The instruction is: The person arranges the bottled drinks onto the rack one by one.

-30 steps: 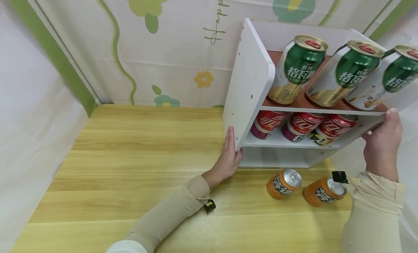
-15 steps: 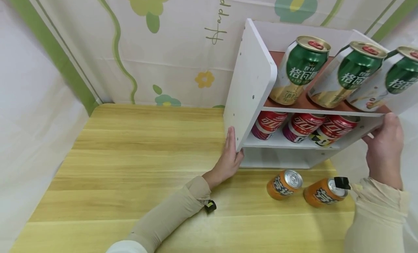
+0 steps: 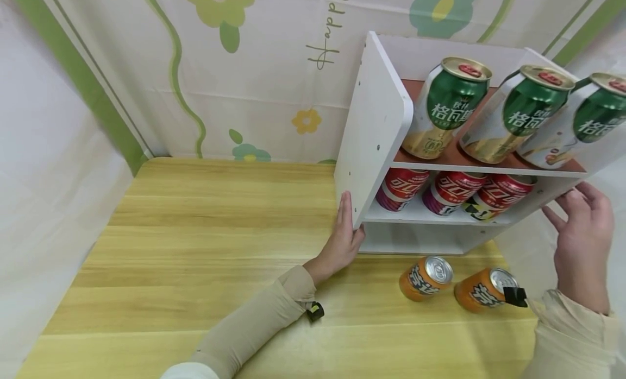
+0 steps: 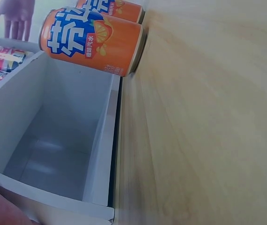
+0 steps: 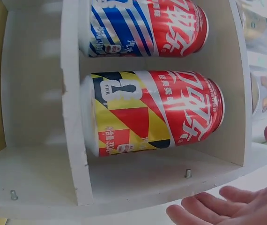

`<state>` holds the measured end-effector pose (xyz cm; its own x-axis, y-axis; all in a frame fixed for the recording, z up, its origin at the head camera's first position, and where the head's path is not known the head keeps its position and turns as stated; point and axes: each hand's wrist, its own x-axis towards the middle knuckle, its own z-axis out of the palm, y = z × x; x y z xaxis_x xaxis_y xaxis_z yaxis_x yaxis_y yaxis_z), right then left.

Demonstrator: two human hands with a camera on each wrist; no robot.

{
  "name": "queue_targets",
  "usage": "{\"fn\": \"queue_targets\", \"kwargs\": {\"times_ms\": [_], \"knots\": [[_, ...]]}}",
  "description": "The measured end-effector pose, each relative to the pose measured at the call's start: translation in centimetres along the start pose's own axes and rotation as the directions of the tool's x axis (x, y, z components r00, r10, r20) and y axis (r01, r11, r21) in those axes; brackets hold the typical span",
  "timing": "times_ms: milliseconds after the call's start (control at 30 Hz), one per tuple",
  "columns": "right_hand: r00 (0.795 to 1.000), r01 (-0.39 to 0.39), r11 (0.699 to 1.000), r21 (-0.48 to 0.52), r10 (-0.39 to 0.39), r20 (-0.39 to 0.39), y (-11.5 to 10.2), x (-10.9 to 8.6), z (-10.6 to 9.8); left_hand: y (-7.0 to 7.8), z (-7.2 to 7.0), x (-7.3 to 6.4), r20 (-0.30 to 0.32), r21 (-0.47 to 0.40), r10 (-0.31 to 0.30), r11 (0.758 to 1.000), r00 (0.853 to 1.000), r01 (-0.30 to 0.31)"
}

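Note:
A white shelf unit [image 3: 374,134] stands on the wooden table, its side panels between my two hands. My left hand [image 3: 337,243] lies against the lower left panel with straight fingers. At the right panel, my right hand [image 3: 584,238] has loose, spread fingers near the edge; in the right wrist view, the fingers [image 5: 218,204] hold nothing. Three green-and-gold drink cans [image 3: 452,105] stand on the top shelf. Three red cola cans [image 3: 402,188] fill the middle shelf. The bottom compartment [image 4: 58,140] shows bare white walls.
Two orange soda cans [image 3: 424,280] stand upright on the table [image 3: 220,248] in front of the unit, the right one near my right wrist. A flower-patterned cloth [image 3: 274,86] hangs behind the table, close to the unit's back.
My right hand has let go of the right panel's front edge, moved slightly right and down, and spread its fingers. My left hand stays put.

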<state>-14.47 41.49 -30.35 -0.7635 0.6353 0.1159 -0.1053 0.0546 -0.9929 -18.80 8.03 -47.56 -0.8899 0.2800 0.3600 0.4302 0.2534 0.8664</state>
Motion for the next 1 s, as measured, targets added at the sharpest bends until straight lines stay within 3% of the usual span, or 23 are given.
{"fn": "queue_targets", "kwargs": {"times_ms": [100,200,333,467,633,867,1000], "knots": [[0.999,0.003,1.0,-0.025,-0.004,-0.039,0.3,-0.7,-0.2,-0.1,0.0,0.0,-0.003,0.001,0.0,1.0,1.0,0.0],[0.995,0.064,0.994,0.092,-0.056,-0.082,0.7,-1.5,-0.4,-0.2,0.0,0.1,-0.004,0.009,0.005,1.0,1.0,-0.005],[0.986,0.152,0.963,0.222,-0.133,-0.1,1.3,-2.8,-0.6,-0.3,0.0,0.2,-0.004,0.019,0.006,1.0,1.0,-0.006],[0.976,0.216,0.951,0.22,-0.206,-0.066,1.8,-4.2,-0.8,-0.2,0.0,0.2,-0.003,0.019,0.005,1.0,1.0,-0.005],[0.954,0.287,0.919,0.27,-0.301,0.013,2.7,-6.1,-1.1,-0.1,0.0,0.2,0.002,0.015,0.003,1.0,1.0,-0.003],[0.923,0.281,0.914,0.293,-0.34,0.178,3.6,-8.3,-0.7,-0.2,-0.1,0.1,-0.003,-0.01,-0.002,1.0,1.0,0.002],[0.888,0.241,0.895,0.375,-0.359,0.288,4.6,-9.3,-0.6,-0.2,0.0,0.0,-0.001,-0.025,0.002,1.0,1.0,-0.002]]}}
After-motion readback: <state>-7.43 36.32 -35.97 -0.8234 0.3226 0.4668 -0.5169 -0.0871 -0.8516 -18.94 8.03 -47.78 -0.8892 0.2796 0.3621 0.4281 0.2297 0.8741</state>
